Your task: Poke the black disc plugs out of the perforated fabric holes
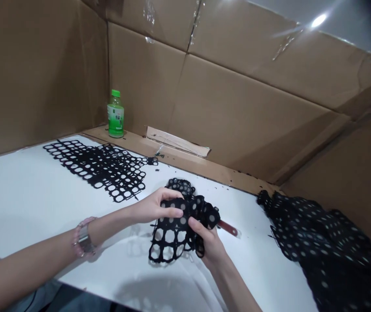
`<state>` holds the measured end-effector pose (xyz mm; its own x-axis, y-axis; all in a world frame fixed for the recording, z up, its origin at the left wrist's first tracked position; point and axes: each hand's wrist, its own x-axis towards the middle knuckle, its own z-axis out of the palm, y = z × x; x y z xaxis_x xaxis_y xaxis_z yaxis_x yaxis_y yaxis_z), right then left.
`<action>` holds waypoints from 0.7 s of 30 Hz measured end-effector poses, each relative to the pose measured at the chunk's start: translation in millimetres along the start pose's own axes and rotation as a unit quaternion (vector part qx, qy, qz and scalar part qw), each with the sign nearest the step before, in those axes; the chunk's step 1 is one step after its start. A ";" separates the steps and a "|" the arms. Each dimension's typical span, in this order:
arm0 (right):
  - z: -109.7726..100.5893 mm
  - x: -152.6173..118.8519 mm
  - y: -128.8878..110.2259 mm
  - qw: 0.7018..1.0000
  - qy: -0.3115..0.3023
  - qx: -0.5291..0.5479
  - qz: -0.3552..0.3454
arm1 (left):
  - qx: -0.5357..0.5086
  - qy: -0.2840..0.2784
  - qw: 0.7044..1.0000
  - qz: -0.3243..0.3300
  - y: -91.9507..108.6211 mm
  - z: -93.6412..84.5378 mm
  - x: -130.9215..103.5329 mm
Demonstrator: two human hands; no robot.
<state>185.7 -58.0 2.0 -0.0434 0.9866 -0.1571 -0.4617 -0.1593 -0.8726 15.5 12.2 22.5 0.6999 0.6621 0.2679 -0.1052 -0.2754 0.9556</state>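
Note:
A bunched piece of black fabric with pale dots is held between my two hands above the white table. My left hand pinches its upper left part between thumb and fingers. On the right side, my right hand grips the bunch with the thumb on top; its other fingers are mostly hidden. An open mesh part with round holes hangs below. Behind my right hand, a reddish-brown strip with a pale end sticks out. Whether I hold it cannot be made out.
Black ring-mesh pieces lie at the left of the white table. A dotted black fabric pile covers the right side. A green bottle and a cardboard strip are at the back, before cardboard walls.

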 end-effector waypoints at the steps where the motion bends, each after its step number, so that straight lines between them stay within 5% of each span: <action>1: 0.0 -0.3 0.3 1.000 0.004 -0.005 -0.006 | 0.008 0.005 1.000 0.002 -1.1 0.5 -0.1; 4: 0.9 0.2 1.7 0.999 0.033 -0.014 -0.022 | 0.113 0.123 0.985 0.049 -2.1 4.9 -2.8; 7: 1.1 2.2 4.1 0.995 0.079 -0.035 -0.047 | 0.312 0.227 0.911 0.146 -0.7 11.4 -7.9; 9: 0.2 3.0 6.6 0.991 0.090 -0.066 -0.073 | 0.384 0.171 0.888 0.189 -0.5 15.8 -10.8; 12: -1.3 2.9 10.7 0.987 0.067 -0.112 -0.091 | 0.358 0.082 0.916 0.160 -1.8 21.3 -12.4; 21: 15.9 -3.0 2.7 0.993 0.107 0.031 -0.039 | 0.204 0.091 0.971 0.080 -2.7 13.8 -9.2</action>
<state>170.4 -60.8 7.5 0.1805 0.9649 -0.1909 -0.5101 -0.0741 -0.8569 19.1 -2.8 15.8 0.5577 0.6897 0.4619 0.1123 -0.6140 0.7813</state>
